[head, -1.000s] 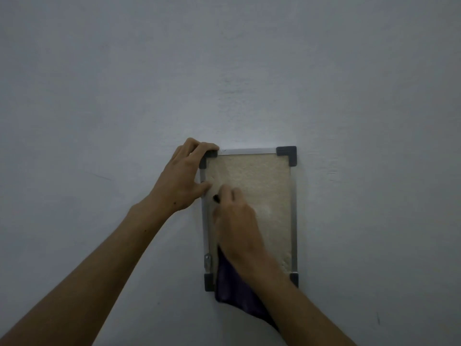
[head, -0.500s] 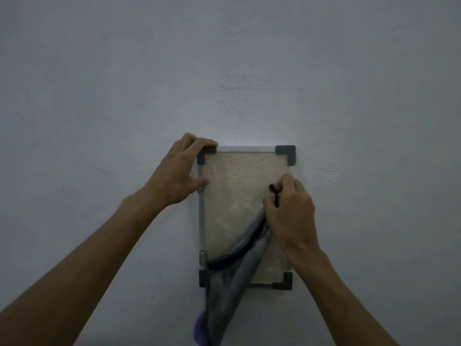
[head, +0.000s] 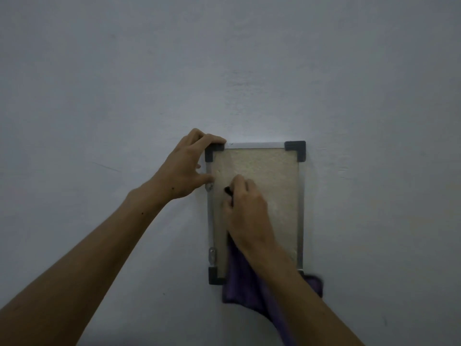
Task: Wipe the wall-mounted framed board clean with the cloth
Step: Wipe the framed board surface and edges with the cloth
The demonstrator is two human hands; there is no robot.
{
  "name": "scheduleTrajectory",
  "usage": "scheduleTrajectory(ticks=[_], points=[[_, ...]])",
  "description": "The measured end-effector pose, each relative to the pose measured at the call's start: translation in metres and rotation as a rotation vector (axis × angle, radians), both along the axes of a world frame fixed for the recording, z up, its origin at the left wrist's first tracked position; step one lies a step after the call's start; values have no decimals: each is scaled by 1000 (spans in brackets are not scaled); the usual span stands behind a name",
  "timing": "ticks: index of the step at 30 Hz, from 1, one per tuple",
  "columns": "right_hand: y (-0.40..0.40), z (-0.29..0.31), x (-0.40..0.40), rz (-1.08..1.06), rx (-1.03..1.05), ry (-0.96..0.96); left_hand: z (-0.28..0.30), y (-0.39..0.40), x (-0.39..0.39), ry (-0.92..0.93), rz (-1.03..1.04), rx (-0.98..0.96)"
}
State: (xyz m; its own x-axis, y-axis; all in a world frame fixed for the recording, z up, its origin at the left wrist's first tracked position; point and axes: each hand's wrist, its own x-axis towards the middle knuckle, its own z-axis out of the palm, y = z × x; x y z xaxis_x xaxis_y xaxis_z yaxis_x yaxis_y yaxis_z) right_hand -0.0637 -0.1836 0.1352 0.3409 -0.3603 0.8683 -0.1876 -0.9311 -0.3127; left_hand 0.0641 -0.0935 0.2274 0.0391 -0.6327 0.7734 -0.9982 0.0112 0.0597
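A small framed board (head: 272,171) hangs on the wall, with a beige surface, a silver frame and dark corner caps. My left hand (head: 185,168) grips its top left corner, fingers curled over the top edge and thumb on the left rail. My right hand (head: 245,211) presses a purple cloth (head: 239,283) against the left half of the board, fingers curled round the cloth. The cloth hangs down under my wrist past the board's bottom edge and hides the lower right corner.
The bare grey-white wall (head: 99,96) surrounds the board on every side. A small metal bracket (head: 212,255) sits on the lower part of the left frame rail.
My right hand swept with the cloth from the left side to the right edge and has now come back to the left half. My left hand has stayed on the top left corner.
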Motion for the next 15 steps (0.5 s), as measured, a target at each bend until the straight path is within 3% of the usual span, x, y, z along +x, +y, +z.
scheduleTrajectory(ticks=[9, 15], points=[[15, -1, 20, 111, -7, 22, 2, 1, 1, 28, -33, -8], [6, 3, 9, 64, 38, -2, 1, 0, -3, 27, -17, -9]])
